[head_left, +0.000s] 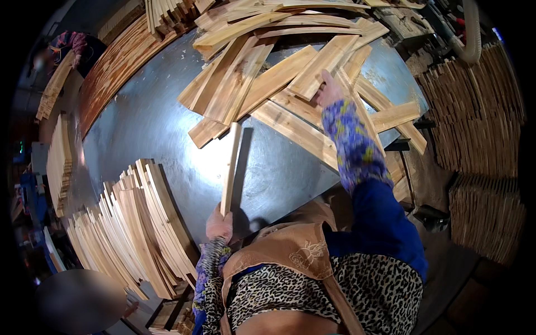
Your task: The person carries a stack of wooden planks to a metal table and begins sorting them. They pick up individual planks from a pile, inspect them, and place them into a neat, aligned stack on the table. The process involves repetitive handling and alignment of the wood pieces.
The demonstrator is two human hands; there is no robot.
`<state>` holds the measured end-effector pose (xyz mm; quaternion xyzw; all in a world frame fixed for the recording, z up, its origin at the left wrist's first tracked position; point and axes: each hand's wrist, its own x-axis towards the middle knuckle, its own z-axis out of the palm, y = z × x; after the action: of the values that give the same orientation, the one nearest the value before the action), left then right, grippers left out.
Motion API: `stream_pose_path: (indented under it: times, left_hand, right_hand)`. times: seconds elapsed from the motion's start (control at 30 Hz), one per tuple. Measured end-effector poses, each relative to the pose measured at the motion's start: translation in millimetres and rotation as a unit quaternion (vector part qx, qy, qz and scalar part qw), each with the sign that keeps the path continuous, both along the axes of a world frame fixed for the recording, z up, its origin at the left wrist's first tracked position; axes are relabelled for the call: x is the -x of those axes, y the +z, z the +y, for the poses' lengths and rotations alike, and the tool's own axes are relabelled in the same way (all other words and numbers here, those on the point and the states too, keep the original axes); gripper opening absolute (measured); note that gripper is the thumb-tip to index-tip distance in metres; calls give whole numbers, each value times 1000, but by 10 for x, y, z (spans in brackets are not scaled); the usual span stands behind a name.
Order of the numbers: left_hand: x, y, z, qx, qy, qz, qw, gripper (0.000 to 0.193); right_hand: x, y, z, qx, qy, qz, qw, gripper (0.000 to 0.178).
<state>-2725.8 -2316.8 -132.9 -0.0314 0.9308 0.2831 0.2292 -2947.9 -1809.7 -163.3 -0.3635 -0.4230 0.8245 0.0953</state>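
Gripped near-end by left hand (219, 224), narrow wooden slat (230, 167) looks stiff, light, easiest held there; right hand (329, 92) at wide wooden board (322, 68), can't tell if closed.

A: You wear this camera on your head, the left one of a side-by-side pair. Which way does it face?

B: Down and forward: your brown apron (268, 254) fills the lower middle, and the worktop (279, 162) spreads out ahead of you.

A: How near is it to what you handle?

B: Near enough to show your left hand (219, 226) and right hand (329, 92) plainly, yet high enough to take in the stacked boards (474, 111) off to your right.

A: And your lens is wide, bending straight edges toward a dark, rounded rim.
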Motion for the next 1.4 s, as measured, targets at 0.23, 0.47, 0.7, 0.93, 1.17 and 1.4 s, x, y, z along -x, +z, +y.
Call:
stream_pose_path:
  times: [0.23, 0.47, 0.7, 0.93, 1.17, 1.4]
  left_hand:
    - [23, 178, -234, -19, 32, -51, 998, 52]
    - [-6, -8, -72, 74, -188, 66, 977, 61]
    - [-381, 296, -203, -97, 206, -88, 970, 68]
    - [-871, 442, -713, -40, 299, -9, 954, 61]
    - [-810, 118, -642, 110, 334, -51, 935, 64]
    - [-1065, -140, -776, 41, 324, -41, 944, 72]
  right_hand:
    - [-1308, 341, -2002, -48, 248, -75, 965, 47]
    - [-2258, -113, -3114, -323, 808, 93, 484, 44]
    - [229, 180, -1487, -841, 455, -22, 293, 50]
    - [936, 595, -1314, -765, 594, -53, 244, 61]
    - [-30, 907, -1923, -405, 699, -26, 589, 53]
    - [-401, 170, -2954, -115, 606, 12, 787, 50]
